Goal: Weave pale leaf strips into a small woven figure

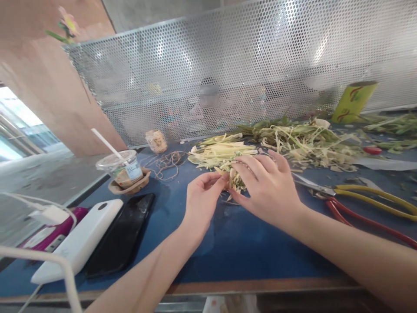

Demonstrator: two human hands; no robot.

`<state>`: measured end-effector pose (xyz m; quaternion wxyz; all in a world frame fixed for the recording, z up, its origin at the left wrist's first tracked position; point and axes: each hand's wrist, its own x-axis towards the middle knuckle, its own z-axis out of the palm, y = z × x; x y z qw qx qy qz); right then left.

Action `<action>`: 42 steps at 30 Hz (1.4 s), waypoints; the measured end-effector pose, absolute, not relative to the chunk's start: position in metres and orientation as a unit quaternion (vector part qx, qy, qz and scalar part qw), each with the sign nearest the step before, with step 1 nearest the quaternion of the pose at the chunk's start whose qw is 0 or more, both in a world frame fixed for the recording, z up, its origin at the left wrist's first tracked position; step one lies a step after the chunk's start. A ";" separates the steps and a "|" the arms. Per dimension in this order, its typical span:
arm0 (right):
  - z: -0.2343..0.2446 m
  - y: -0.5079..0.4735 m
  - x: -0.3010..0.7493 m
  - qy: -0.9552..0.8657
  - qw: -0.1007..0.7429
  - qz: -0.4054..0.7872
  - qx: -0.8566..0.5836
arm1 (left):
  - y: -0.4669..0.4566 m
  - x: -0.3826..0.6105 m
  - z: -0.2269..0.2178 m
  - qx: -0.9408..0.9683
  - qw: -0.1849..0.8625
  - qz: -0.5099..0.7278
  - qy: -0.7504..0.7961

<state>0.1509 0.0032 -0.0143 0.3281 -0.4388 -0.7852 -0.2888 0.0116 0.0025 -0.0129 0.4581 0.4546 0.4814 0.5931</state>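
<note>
Both my hands meet over a small bundle of pale yellow-green plant strips (235, 179) on the blue table (247, 248). My left hand (202, 201) pinches the bundle's left end with thumb and fingertips. My right hand (267, 187) covers the bundle from the right, its fingers curled over the top and its thumb underneath. Just behind the hands lies a neat pile of cut strips (221, 152). A larger loose heap of husks and leaves (306, 141) spreads behind and to the right.
Scissors with yellow and red handles (361, 201) lie to the right. Twine (166, 163), a lidded plastic cup with a straw (123, 169), a black phone (122, 234), a white power bank (80, 241) sit left. A perforated metal screen (247, 65) backs the table; a person is behind it.
</note>
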 end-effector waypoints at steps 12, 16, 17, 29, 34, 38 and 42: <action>-0.012 0.007 0.156 -0.809 0.357 -0.181 -0.430 | 0.000 0.012 -0.013 0.481 0.461 0.590 0.455; -0.013 0.007 0.157 -0.813 0.358 -0.173 -0.426 | 0.001 0.011 -0.015 0.507 0.443 0.576 0.463; -0.014 0.008 0.158 -0.813 0.357 -0.178 -0.423 | 0.001 0.011 -0.015 0.513 0.436 0.573 0.467; -0.014 0.007 0.157 -0.786 0.339 -0.283 -0.432 | 0.002 0.009 -0.019 0.548 0.407 0.564 0.465; -0.017 0.008 0.157 -0.793 0.343 -0.267 -0.426 | 0.003 0.010 -0.020 0.549 0.404 0.562 0.469; -0.019 0.012 0.157 -0.805 0.350 -0.221 -0.425 | 0.003 0.011 -0.019 0.557 0.412 0.544 0.473; -0.021 0.016 0.158 -0.821 0.330 -0.156 -0.440 | 0.005 0.010 -0.019 0.559 0.476 0.476 0.483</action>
